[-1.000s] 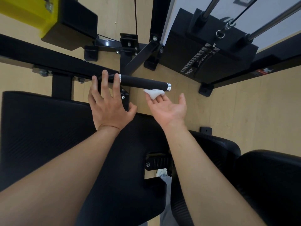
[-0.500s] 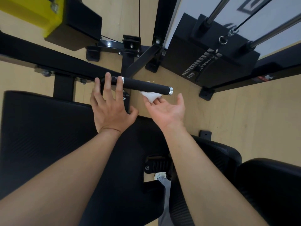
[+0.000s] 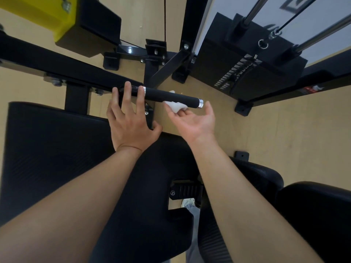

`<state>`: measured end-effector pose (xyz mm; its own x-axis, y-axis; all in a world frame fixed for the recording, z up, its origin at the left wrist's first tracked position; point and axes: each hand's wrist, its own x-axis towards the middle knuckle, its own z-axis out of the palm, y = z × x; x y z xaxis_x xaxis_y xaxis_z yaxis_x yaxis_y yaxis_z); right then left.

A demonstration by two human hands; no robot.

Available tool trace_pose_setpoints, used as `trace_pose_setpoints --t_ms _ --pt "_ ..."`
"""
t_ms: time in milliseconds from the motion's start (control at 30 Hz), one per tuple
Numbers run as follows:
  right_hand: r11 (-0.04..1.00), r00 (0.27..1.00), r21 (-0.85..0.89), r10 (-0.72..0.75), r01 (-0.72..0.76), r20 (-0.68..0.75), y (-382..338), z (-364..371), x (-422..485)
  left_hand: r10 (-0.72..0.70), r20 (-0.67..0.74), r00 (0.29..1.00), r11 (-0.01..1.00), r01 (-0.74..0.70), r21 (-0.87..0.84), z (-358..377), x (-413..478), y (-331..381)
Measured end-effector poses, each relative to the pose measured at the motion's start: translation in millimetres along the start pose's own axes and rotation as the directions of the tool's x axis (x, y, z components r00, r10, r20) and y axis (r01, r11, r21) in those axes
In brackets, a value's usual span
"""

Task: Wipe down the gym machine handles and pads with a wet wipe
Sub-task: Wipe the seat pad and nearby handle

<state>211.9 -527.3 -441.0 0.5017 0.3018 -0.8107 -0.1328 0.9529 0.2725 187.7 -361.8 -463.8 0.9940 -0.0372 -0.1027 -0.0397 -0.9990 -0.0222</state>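
Beyond the black pad (image 3: 57, 149), the left hand (image 3: 131, 128) is laid, fingers spread, on the handle (image 3: 171, 96) root. The wipe (image 3: 175, 106) is pressed under the handle by the upturned right hand (image 3: 191, 122), not pinched. It could be dropped, and the handle's top missed.

Both forearms are bare along their whole visible length, from the lower edge of the view up to the wrists. The left hand (image 3: 131, 126) and the right hand (image 3: 193, 124) are bare as well, as are the fingers (image 3: 127, 95). A thin skin crease crosses the left wrist. Low between the forearms shows a narrow strip of grey fabric trouser leg (image 3: 192, 221), and just above it the tip of a whitish shoe (image 3: 187, 202).
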Motion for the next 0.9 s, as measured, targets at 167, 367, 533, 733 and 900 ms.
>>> trace_pose_setpoints --t_ms 167,367,533,733,900 --pt "0.985 0.987 -0.070 0.160 -0.159 0.008 9 8 3 0.002 -0.014 1.000 1.000 -0.002 0.004 1 0 0" --pt "0.999 0.999 -0.042 -0.016 0.014 -0.046 -13 4 -6 -0.006 -0.008 1.000 1.000 0.006 0.008 0 -1 1" --pt "0.990 0.994 -0.089 0.110 -0.108 0.013 9 14 3 -0.004 -0.015 1.000 1.000 0.004 0.001 0 -1 0" --pt "0.962 0.991 -0.270 -0.064 0.031 -0.117 0 12 -18 0.000 -0.032 0.999 1.000 0.000 0.014 -1 -2 0" --pt "0.854 0.945 -0.470 -0.307 0.222 -0.110 4 4 -47 -0.012 -0.022 1.000 1.000 0.011 -0.014 -5 -4 0"
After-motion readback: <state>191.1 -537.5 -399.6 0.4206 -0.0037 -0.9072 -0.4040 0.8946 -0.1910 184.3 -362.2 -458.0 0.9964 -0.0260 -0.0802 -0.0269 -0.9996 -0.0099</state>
